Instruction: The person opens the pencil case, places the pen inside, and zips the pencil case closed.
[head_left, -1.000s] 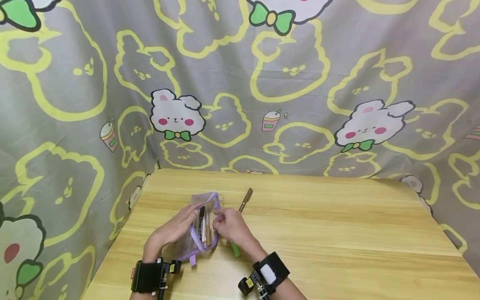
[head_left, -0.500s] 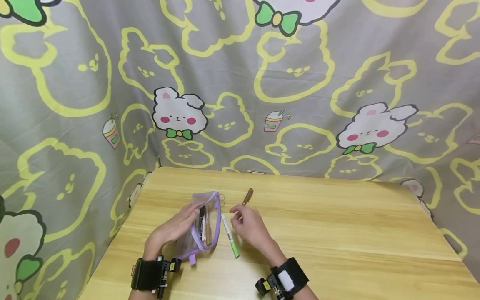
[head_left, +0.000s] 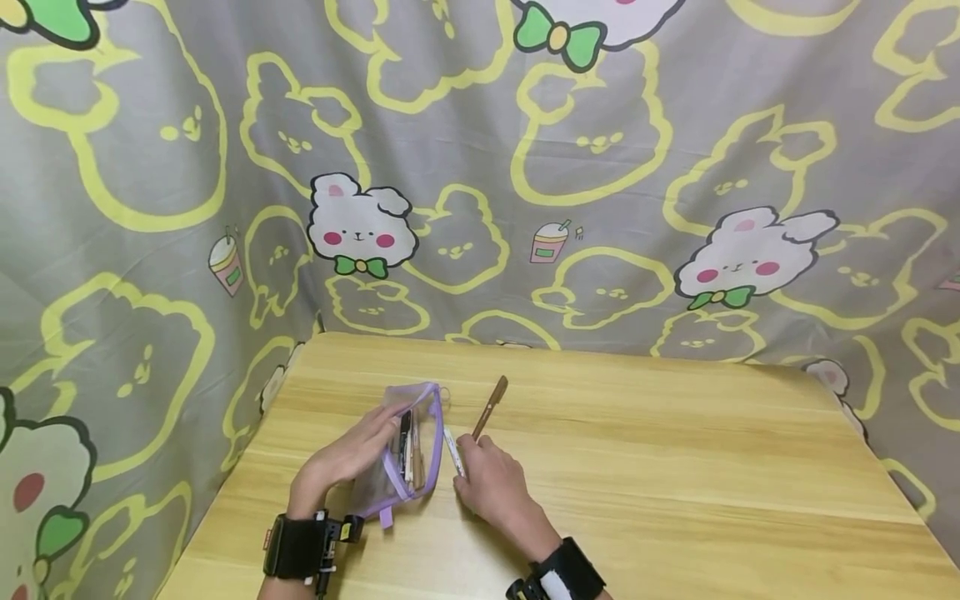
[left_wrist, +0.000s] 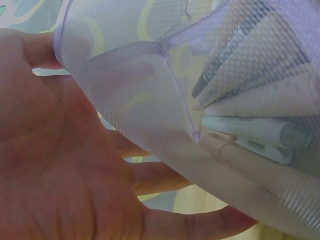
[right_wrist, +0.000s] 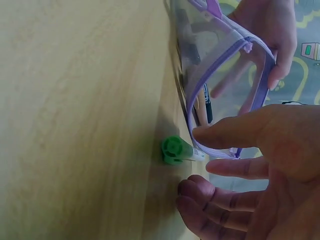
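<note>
A see-through mesh pencil case (head_left: 369, 493) with purple edging stands unzipped on the table, several pens (head_left: 407, 450) inside. My left hand (head_left: 347, 454) holds its opening's far-left edge; in the left wrist view some fingers lie behind the mesh. To the right of the case lies a white marker (head_left: 453, 452); my right hand (head_left: 497, 487) covers its lower part. The right wrist view shows the marker's green cap (right_wrist: 175, 149) near my right thumb and fingertips, with a gap around it. Beyond that hand lies a brown pen (head_left: 491, 404).
The wooden table (head_left: 675, 467) stretches far to the right of the hands. A grey curtain (head_left: 480, 167) with cartoon rabbits hangs behind and along the left side. A small ring (head_left: 445, 395) hangs at the case's far corner.
My right hand has drawn back from the case's opening, moved right, then come down over the white marker, hiding its green cap in the head view. The left hand has stayed on the case.
</note>
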